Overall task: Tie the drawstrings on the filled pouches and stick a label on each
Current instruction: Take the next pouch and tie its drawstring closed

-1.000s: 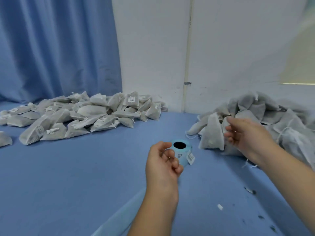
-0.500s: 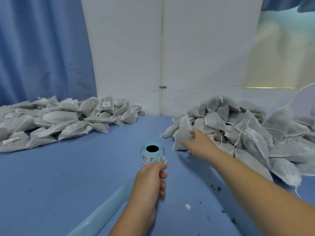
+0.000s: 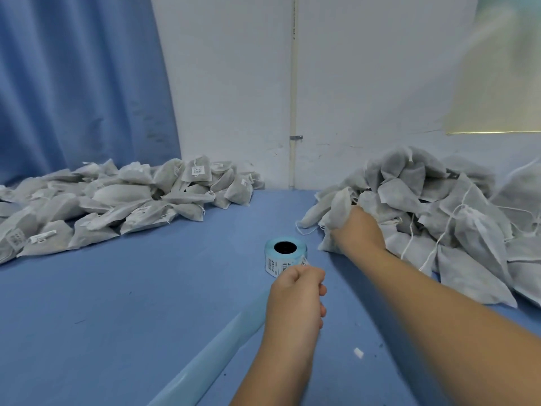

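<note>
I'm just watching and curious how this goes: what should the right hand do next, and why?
Probably lift that pouch clear of the right pile toward the middle. The right hand grips it, pouches there show loose strings, and the left hand is curled at the label roll.

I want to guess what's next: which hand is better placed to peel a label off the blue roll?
Left hand. Its fingers pinch the loose label on the label roll, while the right hand grips a pouch in the pile.
</note>
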The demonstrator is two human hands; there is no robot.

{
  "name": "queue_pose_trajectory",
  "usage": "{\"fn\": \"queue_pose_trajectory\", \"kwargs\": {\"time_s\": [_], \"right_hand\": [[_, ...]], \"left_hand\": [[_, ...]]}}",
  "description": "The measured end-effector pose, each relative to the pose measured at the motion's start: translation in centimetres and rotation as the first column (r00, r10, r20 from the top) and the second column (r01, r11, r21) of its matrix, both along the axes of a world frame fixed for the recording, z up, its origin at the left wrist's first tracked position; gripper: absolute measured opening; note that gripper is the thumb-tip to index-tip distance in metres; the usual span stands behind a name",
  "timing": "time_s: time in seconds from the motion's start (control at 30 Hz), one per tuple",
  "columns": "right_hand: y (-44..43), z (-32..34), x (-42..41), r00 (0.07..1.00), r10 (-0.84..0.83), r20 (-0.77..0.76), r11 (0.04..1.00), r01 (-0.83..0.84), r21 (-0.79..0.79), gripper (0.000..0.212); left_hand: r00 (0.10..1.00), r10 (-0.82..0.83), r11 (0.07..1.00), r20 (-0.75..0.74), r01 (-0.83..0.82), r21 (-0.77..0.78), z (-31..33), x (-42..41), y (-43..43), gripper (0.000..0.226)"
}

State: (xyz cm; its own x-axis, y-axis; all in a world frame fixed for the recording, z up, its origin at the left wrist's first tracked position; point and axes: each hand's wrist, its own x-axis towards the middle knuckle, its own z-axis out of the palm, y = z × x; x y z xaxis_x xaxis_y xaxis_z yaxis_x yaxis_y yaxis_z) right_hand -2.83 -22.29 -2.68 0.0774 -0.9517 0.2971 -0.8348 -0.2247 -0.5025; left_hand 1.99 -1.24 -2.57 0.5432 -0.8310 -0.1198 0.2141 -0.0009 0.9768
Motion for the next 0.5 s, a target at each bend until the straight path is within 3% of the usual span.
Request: {"fn": "queue_pose_trajectory", "kwargs": {"time_s": [0.17, 0.3, 0.4, 0.5], "right_hand": [[4.4, 0.5, -2.9, 0.935, 0.111, 0.337, 0.990, -0.073, -0.121, 0.025], [10.8, -0.1, -5.7, 0.881, 0.237, 0.408, 0.971, -0.206, -0.120, 0.023], [15.6, 0.1, -7.7, 0.813, 0.356, 0.460, 0.929, -0.362, -0.079, 0.030], [18.5, 0.0, -9.2, 0.780, 0.486, 0.395, 0.865, -0.494, -0.088, 0.024]], "left_hand": [[0.946, 0.126, 0.990, 0.299, -0.099, -0.103, -0.1, -0.2, 0.3, 0.014], [0.824, 0.191, 0.971, 0.533, -0.080, -0.224, 0.0, -0.6, 0.7, 0.027], [0.759, 0.079, 0.981, 0.647, 0.054, -0.184, -0.4, -1.3, 1.0, 0.037], [0.748, -0.037, 0.975, 0.662, 0.171, -0.139, -0.9, -2.5, 1.3, 0.014]]}}
